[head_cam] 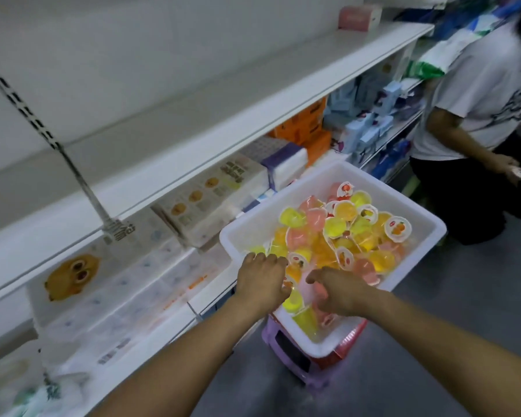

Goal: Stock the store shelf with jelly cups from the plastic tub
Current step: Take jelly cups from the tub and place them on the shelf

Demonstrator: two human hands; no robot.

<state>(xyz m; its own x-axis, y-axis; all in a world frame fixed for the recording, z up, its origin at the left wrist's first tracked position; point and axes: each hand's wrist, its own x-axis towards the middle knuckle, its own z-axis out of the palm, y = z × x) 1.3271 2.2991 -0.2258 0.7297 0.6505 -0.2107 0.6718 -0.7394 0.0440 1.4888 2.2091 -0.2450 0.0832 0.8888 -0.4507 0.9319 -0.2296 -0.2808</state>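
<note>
White shelf [223, 94] beside tub [415, 203]; both hands' grip among jelly cups [340, 233] unclear.

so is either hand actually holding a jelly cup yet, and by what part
Cannot be told. Both the left hand and the right hand are down among the jelly cups in the tub, but no clear hold shows.

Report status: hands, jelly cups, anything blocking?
Both hands in the white tub: left hand and right hand down on jelly cups, grip unclear. Nothing blocking; second person kneels beyond.
</note>
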